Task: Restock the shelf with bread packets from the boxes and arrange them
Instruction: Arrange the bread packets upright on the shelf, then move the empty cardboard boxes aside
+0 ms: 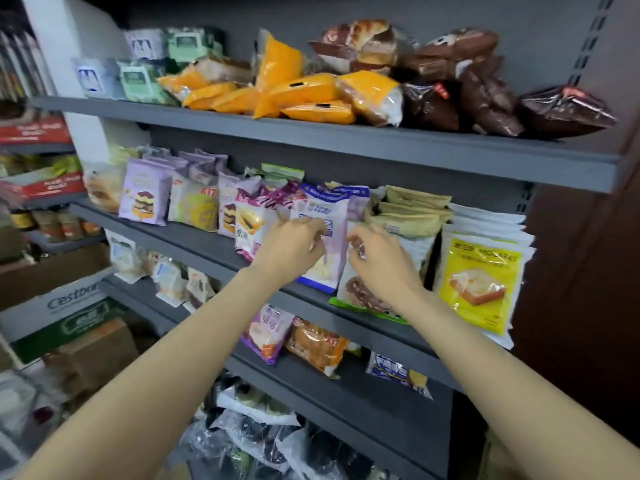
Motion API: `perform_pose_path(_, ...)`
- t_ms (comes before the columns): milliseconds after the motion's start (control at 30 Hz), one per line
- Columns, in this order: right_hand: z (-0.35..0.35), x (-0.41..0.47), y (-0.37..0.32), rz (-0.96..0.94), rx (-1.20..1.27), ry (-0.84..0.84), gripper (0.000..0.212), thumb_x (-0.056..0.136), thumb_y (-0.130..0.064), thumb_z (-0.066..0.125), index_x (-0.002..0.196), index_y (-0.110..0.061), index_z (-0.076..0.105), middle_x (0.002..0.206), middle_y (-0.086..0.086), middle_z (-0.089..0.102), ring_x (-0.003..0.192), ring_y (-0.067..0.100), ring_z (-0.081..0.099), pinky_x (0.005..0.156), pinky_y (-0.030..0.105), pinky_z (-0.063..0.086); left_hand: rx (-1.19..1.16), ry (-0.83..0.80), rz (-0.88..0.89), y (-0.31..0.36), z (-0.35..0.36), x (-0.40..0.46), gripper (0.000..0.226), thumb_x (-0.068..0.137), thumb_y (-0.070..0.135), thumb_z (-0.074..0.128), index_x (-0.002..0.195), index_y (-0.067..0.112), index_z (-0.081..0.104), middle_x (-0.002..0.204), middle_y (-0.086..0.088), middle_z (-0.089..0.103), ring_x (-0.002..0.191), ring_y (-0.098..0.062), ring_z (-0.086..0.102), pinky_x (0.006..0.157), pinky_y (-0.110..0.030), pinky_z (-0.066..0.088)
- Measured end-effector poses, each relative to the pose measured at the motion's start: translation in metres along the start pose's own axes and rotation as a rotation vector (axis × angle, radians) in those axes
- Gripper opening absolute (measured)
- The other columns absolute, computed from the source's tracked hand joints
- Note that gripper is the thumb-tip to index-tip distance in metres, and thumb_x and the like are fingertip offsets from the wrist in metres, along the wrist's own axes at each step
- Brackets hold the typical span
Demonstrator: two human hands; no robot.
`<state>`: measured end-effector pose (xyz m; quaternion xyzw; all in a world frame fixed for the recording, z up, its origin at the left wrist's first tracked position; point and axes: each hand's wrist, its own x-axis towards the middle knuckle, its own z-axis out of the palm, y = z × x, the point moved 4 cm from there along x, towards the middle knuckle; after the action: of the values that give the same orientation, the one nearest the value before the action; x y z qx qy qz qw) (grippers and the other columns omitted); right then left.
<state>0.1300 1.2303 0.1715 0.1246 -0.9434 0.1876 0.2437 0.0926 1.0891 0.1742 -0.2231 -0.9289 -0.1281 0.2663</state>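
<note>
Boxes (59,299) stand at far left, low, beside the shelving; one white with green print, brown cartons around it. Contents not visible.

Middle shelf (194,237), left to right: lilac cake packets (143,199), pale packets, pink-purple packets, then a white-and-blue packet (320,271) standing upright at the front edge. Left hand (294,251) lies against this packet's front, fingers curled, apparently pinching its face; exact contact is hard to make out. Right hand (377,258), just beside, curls its fingers on the top of a green-edged packet (360,296) that leans over the shelf lip. Further right: tan packets, then a stack of yellow packets (481,282).

Progress, judged: top shelf and the middle shelf look well filled, so restocking seems far along. Current step reads as straightening the front row. Lower shelves are thinly filled, with gaps; those likely remain.

Hidden or unclear: print on packets is blurred; bottom shelf bags are a dark jumble; right upright cuts off the view.
</note>
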Motion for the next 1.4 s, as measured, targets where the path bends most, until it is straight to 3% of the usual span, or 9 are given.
perform_pose_path(300,0.147,0.062,-0.185,-0.262,0.088,-0.326,0.019,0.095,-0.021,0.046,0.104,-0.013,0.06,0.099,0.005,0.06,0.097,0.028,0.059,0.067,0.034,0.046,0.104,-0.124,-0.455,-0.216,-0.056,-0.107,0.019,0.095,0.024,0.046,0.095,0.009,0.059,0.081,-0.004,0.063,0.082,-0.028,0.058,0.06,-0.035,0.046)
perform_pose_path(400,0.217,0.082,-0.259,-0.304,0.14,-0.454,0.02,0.095,-0.021,0.047,0.107,-0.014,0.062,0.098,0.003,0.061,0.096,0.025,0.06,0.063,0.03,0.041,-0.009,-0.134,-0.653,-0.311,-0.07,-0.152,0.024,0.094,0.024,0.049,0.103,0.01,0.065,0.093,-0.01,0.068,0.088,-0.029,0.063,0.07,-0.039,0.053)
perform_pose_path(667,0.387,0.14,-0.459,-0.368,0.275,-0.705,0.019,0.095,-0.022,0.05,0.106,-0.014,0.063,0.102,0.007,0.068,0.089,0.024,0.064,0.078,0.041,0.056,-0.073,-0.078,-1.051,-0.553,-0.112,-0.263,0.025,0.093,0.025,0.053,0.104,0.009,0.069,0.098,-0.008,0.07,0.091,-0.022,0.066,0.083,-0.04,0.056)
perform_pose_path(833,0.479,0.17,-0.557,-0.399,0.361,-0.858,0.035,0.096,-0.027,0.051,0.126,-0.011,0.054,0.126,0.009,0.057,0.107,0.025,0.058,0.085,0.036,0.05,-0.034,-0.023,-1.209,-0.666,-0.128,-0.311,0.028,0.094,0.022,0.046,0.106,0.008,0.066,0.102,-0.009,0.069,0.089,-0.024,0.065,0.08,-0.038,0.055)
perform_pose_path(1000,0.573,0.196,-0.642,-0.627,0.291,-0.923,0.063,0.09,-0.035,0.059,0.144,-0.021,0.03,0.147,0.006,0.029,0.136,0.026,0.025,0.107,0.041,0.032,0.01,-0.222,-1.234,-0.76,-0.123,-0.338,0.046,0.09,0.025,0.055,0.133,0.011,0.046,0.135,-0.007,0.049,0.124,-0.025,0.047,0.1,-0.035,0.042)
perform_pose_path(1100,0.63,0.22,-0.675,-0.54,0.291,-0.936,0.071,0.091,-0.031,0.057,0.148,-0.019,0.017,0.151,0.012,0.019,0.139,0.032,0.016,0.11,0.045,0.027,0.223,-0.322,-1.382,-0.814,-0.124,-0.365,0.066,0.088,0.033,0.059,0.141,0.007,0.029,0.148,-0.014,0.028,0.137,-0.032,0.028,0.108,-0.042,0.032)
perform_pose_path(1200,0.683,0.229,-0.695,-0.456,0.215,-1.005,0.074,0.093,-0.026,0.055,0.15,-0.018,0.008,0.149,0.02,0.018,0.135,0.039,0.025,0.107,0.047,0.032,0.198,-0.377,-1.576,-0.854,-0.115,-0.391,0.085,0.09,0.036,0.057,0.151,0.011,0.004,0.158,-0.017,-0.002,0.145,-0.037,0.006,0.118,-0.047,0.016)
perform_pose_path(1300,0.716,0.24,-0.708,-0.417,0.142,-0.91,0.076,0.094,-0.013,0.053,0.15,-0.021,0.002,0.138,0.023,0.035,0.117,0.038,0.049,0.09,0.042,0.047,0.166,-0.411,-1.772,-0.878,-0.109,-0.409,0.081,0.094,0.016,0.049,0.151,0.018,-0.008,0.153,-0.03,-0.003,0.137,-0.045,0.026,0.109,-0.046,0.031)
perform_pose_path(1400,0.741,0.249,-0.711,-0.282,0.203,-0.987,0.057,0.095,-0.01,0.05,0.146,-0.008,0.024,0.129,0.02,0.053,0.111,0.035,0.057,0.086,0.039,0.051,0.365,-0.393,-1.772,-0.891,-0.12,-0.423,0.07,0.09,0.003,0.048,0.149,0.019,0.015,0.15,-0.027,0.01,0.132,-0.038,0.03,0.102,-0.043,0.037)
